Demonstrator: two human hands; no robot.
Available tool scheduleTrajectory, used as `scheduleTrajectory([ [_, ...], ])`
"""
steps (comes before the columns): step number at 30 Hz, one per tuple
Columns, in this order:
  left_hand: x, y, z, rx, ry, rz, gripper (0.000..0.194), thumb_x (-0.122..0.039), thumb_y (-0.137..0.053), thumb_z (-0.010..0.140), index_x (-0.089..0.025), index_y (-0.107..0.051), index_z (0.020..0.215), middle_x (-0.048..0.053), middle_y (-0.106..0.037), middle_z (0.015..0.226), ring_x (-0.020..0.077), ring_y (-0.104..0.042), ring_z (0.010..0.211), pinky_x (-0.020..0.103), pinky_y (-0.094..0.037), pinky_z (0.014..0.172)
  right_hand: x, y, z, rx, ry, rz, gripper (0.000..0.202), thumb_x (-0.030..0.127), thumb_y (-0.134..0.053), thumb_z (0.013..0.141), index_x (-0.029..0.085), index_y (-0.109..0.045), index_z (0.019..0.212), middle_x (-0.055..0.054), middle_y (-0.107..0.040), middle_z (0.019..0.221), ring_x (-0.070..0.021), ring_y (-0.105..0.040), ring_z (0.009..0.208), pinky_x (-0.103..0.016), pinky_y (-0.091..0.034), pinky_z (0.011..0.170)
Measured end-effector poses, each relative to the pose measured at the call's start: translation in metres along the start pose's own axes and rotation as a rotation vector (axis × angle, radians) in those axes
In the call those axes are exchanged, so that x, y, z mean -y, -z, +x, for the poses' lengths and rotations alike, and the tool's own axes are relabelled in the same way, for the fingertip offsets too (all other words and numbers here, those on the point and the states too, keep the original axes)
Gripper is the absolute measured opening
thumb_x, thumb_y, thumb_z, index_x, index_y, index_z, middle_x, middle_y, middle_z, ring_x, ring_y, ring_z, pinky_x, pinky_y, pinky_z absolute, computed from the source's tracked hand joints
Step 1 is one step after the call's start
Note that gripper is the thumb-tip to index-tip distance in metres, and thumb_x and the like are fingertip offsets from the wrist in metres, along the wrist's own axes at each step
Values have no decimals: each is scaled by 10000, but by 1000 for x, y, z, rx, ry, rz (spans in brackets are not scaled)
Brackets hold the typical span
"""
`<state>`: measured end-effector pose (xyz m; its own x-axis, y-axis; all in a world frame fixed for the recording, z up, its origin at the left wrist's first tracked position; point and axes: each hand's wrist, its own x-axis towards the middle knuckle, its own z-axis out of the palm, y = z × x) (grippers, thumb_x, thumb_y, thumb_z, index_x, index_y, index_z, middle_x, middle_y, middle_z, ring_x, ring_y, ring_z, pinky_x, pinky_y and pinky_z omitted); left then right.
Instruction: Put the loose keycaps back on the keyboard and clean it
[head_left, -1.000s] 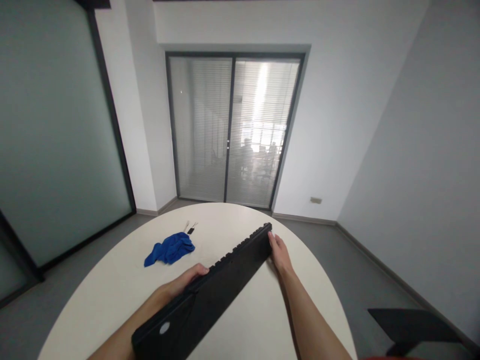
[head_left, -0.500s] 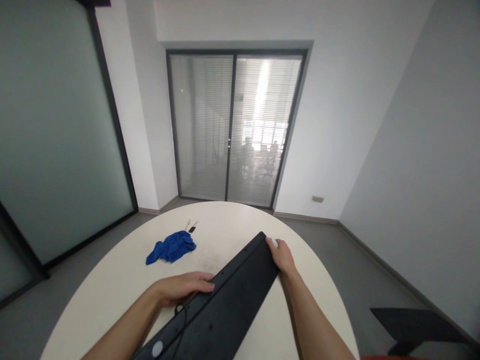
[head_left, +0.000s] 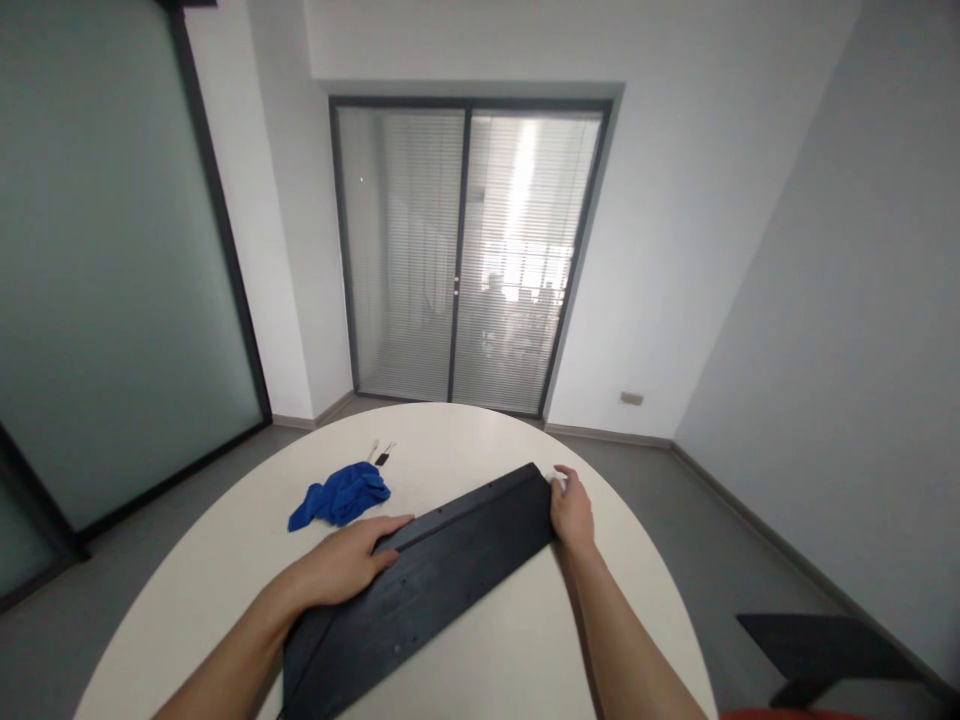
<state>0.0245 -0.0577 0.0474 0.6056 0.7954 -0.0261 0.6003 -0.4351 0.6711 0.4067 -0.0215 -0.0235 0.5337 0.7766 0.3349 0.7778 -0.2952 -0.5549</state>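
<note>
A black keyboard (head_left: 457, 555), its plain underside with small screw holes facing up, is held slantwise above the round table. My left hand (head_left: 349, 560) grips it around its far long edge, left of the middle, thumb and finger lying on the surface. At the right short end, my right hand (head_left: 573, 510) is closed around the corner. A small white thing (head_left: 556, 480), perhaps a crumpled wipe, shows by the right fingers; its kind is unclear. The keyboard's keys are hidden beneath. Beyond my left hand lies a crumpled blue cloth (head_left: 341, 495).
The round cream table (head_left: 187, 600) has a small black item (head_left: 383, 459) and a thin pale item (head_left: 373, 449) behind the cloth. A dark chair part (head_left: 825, 645) stands at the lower right. Glass doors with blinds (head_left: 465, 260) are beyond the table.
The keyboard has turned to a flatter slant, and more of its underside shows. My left hand has shifted up and left along its edge; my right hand has moved slightly right with the end.
</note>
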Motion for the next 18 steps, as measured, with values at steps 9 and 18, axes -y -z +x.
scheduleTrajectory([
  [9, 21, -1, 8, -121, 40, 188, 497, -324, -496, 892, -280, -596, 1378, 47, -604, 1415, 287, -532, 1312, 395, -356, 1120, 2, 19, -17, -2, -75, -201, 463, 355, -345, 981, 148, -734, 1123, -221, -630, 1282, -398, -570, 1171, -619, -366, 984],
  [18, 31, 7, 7, -157, 29, 306, 504, -290, -453, 914, -295, -566, 1405, 44, -609, 1402, 271, -547, 1286, 382, -389, 1085, 69, 16, -56, 157, 560, -119, 590, 525, -330, 1011, 211, -460, 1493, -66, -334, 1611, -266, -201, 1508, -446, -165, 1214],
])
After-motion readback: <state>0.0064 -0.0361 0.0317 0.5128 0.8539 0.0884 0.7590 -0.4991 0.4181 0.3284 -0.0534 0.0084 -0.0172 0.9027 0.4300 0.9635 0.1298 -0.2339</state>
